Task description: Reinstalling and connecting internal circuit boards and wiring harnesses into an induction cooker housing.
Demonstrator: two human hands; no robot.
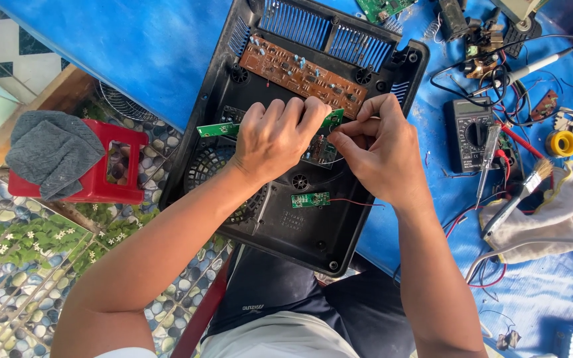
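Your left hand was curled over a long green circuit board, fingers closed along its edge, holding it above the open black plastic casing on the blue table. Your right hand was pinched narrow at the board's right end; what sat between thumb and finger I could not tell. A brown circuit board lay fixed near the casing's vents. A small green board rested lower down, trailing a red wire. Multimeter and brush lay well apart, right.

Risk, as judged: a tug on the long board could strain thin leads beneath it; the casing overhung the table edge and might tip.
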